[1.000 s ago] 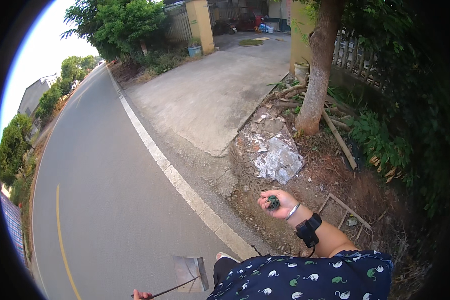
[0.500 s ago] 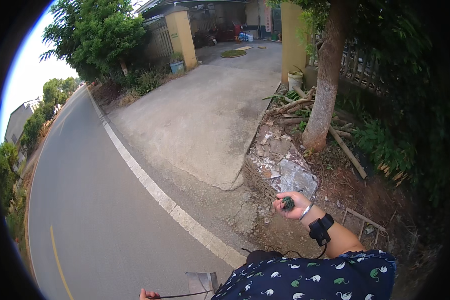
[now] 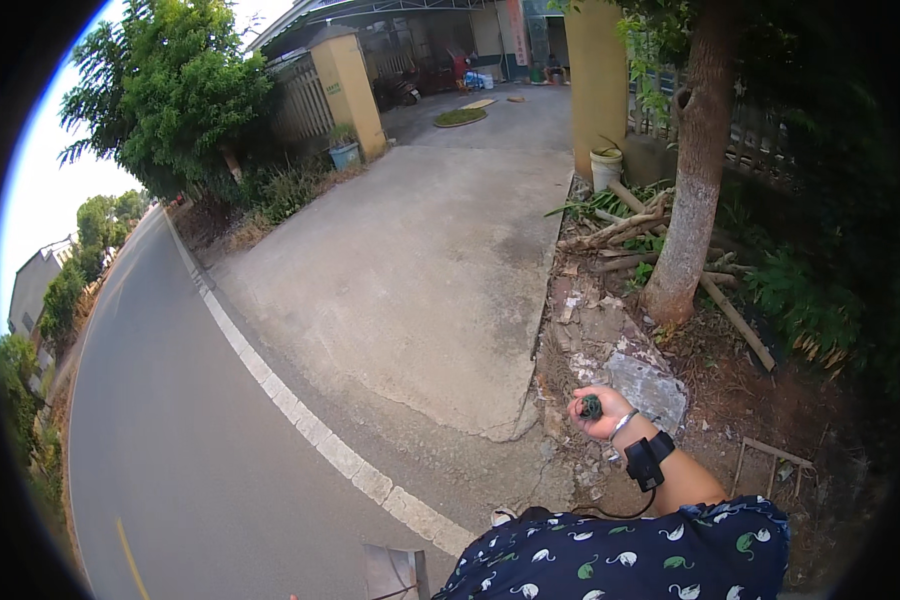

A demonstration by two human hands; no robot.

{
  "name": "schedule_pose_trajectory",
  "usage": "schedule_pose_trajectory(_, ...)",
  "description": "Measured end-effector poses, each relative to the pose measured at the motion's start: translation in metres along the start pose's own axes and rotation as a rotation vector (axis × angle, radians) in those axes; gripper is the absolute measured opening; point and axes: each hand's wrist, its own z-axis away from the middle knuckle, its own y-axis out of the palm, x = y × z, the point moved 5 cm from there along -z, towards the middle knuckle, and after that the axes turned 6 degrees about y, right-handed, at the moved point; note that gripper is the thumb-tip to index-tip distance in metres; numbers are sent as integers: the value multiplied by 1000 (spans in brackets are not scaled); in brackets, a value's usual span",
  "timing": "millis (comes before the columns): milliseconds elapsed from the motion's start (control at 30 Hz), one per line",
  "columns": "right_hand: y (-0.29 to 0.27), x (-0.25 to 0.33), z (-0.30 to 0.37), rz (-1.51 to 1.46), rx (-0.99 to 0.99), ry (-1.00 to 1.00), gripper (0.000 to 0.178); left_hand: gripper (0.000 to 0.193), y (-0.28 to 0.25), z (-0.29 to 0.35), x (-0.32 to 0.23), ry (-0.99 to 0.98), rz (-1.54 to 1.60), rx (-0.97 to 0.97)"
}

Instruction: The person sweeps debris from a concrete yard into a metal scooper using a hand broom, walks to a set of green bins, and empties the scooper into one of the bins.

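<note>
My right hand (image 3: pixel 602 414) is raised in front of me over the dirt verge, its fingers closed around a small dark green round object (image 3: pixel 591 406). A black strap device (image 3: pixel 650 462) and a thin bracelet sit on that wrist. My left hand lies below the picture's lower edge. A flat grey metal tool blade (image 3: pixel 394 572) on a thin handle pokes up at the lower edge, beside my dark blue patterned shirt (image 3: pixel 620 555).
An asphalt road (image 3: pixel 170 430) with a white edge line (image 3: pixel 300 420) runs on the left. A concrete driveway (image 3: pixel 450 270) leads to yellow gate pillars (image 3: pixel 355 90). On the right stand a tree trunk (image 3: pixel 692 200), piled wooden poles (image 3: pixel 620 228), broken slabs (image 3: pixel 650 385) and a white bucket (image 3: pixel 605 166).
The view has swung right and forward toward the driveway. My right hand keeps the green object. My left hand, seen earlier gripping the tool's thin handle, has dropped out of the picture.
</note>
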Motion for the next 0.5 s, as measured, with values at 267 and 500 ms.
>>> schedule_pose_trajectory(267,117,0,-129,-73,162,277,13,23,107,-140,23,-53,-130,54)
schedule_pose_trajectory(500,176,30,-226,-266,128,289,16,20,277,-255,42,-146,-29,209)
